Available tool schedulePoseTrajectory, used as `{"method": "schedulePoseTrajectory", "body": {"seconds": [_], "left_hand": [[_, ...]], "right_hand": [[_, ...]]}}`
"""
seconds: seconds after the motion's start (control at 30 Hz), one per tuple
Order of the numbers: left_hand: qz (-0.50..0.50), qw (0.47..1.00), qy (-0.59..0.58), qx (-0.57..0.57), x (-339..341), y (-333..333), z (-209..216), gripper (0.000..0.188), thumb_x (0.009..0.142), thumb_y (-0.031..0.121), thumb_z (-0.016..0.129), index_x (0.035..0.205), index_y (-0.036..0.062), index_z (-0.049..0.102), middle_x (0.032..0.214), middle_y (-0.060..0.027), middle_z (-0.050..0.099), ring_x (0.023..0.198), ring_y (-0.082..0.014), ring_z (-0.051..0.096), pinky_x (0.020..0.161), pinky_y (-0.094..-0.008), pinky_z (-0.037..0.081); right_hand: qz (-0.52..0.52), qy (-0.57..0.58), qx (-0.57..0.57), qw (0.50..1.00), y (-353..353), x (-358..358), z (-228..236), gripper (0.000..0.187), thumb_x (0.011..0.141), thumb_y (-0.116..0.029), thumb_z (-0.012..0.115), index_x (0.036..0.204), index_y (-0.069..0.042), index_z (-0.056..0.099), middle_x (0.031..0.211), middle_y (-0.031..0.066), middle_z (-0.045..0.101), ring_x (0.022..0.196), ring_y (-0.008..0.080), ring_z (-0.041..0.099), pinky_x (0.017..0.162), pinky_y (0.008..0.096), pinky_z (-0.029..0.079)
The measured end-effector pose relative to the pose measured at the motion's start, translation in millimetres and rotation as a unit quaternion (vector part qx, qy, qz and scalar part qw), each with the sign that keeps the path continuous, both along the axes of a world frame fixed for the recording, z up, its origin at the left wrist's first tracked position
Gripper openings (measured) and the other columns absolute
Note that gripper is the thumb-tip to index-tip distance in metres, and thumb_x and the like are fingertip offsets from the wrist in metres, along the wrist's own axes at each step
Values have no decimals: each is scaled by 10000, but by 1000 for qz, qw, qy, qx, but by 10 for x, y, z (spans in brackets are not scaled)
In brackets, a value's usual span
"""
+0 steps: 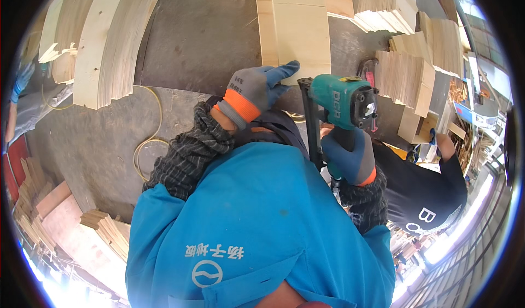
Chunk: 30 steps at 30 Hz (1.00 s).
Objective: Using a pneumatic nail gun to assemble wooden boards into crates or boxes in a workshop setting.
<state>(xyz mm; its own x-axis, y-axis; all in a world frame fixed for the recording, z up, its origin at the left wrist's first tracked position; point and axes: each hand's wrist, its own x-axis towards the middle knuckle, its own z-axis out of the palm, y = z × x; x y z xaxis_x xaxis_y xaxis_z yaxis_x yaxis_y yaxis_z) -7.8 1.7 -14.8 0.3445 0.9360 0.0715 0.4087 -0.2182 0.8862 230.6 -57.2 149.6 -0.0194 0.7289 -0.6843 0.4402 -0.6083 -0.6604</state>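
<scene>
A teal and black nail gun (333,100) is gripped in my right hand (353,154), which wears a blue and grey glove with an orange cuff. Its long black magazine runs down along the left side of the tool. My left hand (254,89), gloved the same way, has fingers stretched out to the right near the end of a pale wooden board (299,26). I cannot tell whether the fingertips touch that board. Part of my right hand's fingers is hidden behind the tool.
Thin wooden panels stand in stacks at the left (104,45) and right (402,75) of the dark worktable (202,34). A yellow hose (158,111) curls over the floor. At right a person in a black shirt (421,185) works close by; another person's blue-gloved hand (23,78) shows far left.
</scene>
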Motion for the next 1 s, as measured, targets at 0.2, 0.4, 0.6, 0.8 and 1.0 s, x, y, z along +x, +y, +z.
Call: {"method": "schedulePoseTrajectory", "body": {"seconds": [0.2, 0.4, 0.6, 0.8, 1.0], "left_hand": [[3, 1000, -4, -4, 15, 14, 34, 533, 925, 59, 824, 1443, 128, 716, 1328, -158, 771, 1154, -325, 774, 987, -381, 647], [8, 1000, -18, 15, 13, -6, -2, 543, 929, 60, 818, 1453, 158, 710, 1296, -160, 777, 1109, -329, 778, 954, -393, 649], [21, 999, -28, 36, 32, -11, -73, 564, 931, 100, 820, 1472, 206, 699, 1231, -150, 794, 1006, -346, 784, 895, -404, 650], [13, 999, -32, 11, 22, -10, -10, 505, 936, 64, 840, 1424, 121, 723, 1364, -143, 764, 1171, -277, 779, 966, -364, 655], [-4, 998, -37, -57, -63, 20, 131, 524, 947, 130, 849, 1447, 83, 700, 1437, -137, 730, 1221, -250, 755, 979, -368, 644]], "right_hand": [[-18, -6, 0, 1000, -25, 68, -5, 131, 945, -85, 708, 1002, 33, 710, 759, 56, 696, 655, 125, 650, 620, 308, 516], [-19, 2, 23, 1000, -82, 199, -16, 195, 928, -156, 780, 993, 16, 716, 803, 57, 724, 676, 122, 682, 611, 306, 538], [-48, 10, 18, 999, -78, 333, -12, 225, 930, -130, 767, 1078, 34, 729, 817, 29, 702, 733, 93, 651, 654, 290, 519], [-25, -11, 53, 998, -17, 273, -52, 242, 936, -80, 658, 1125, 66, 699, 819, 47, 686, 720, 118, 653, 690, 290, 546], [-66, -17, 53, 996, -108, 477, 45, 215, 941, -90, 760, 1114, 31, 722, 840, 20, 701, 766, 97, 648, 698, 293, 531]]}}
